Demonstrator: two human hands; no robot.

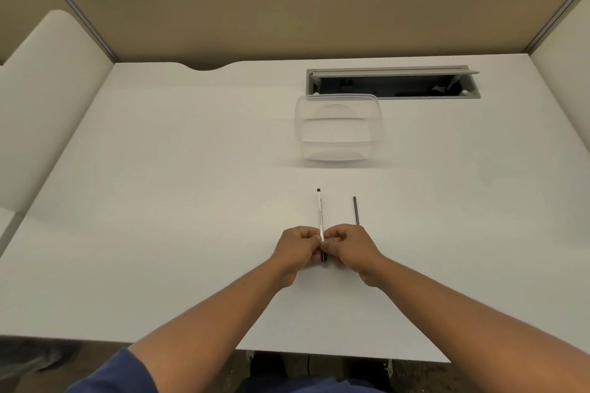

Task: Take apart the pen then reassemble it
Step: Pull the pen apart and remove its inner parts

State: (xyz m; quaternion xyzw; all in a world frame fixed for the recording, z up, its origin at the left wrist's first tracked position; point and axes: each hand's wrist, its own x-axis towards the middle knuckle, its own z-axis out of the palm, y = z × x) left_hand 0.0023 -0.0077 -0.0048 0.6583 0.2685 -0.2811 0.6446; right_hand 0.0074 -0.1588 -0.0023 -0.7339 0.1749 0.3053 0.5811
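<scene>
The left hand (298, 249) and right hand (349, 247) are closing together, fingers pinching the near end of the white pen barrel (320, 215); its dark lower part is mostly hiding between them. Just right, a dark thin pen part (355, 210) is lying on the desk (159, 201), its near end hiding behind the right hand. Farther back, a clear plastic container (338, 128) is sitting.

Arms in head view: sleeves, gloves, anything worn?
Both forearms are bare to past the elbow. The left hand and right hand wear no gloves, and no rings, watch or bands show. A dark blue short sleeve shows on the left arm only.
</scene>
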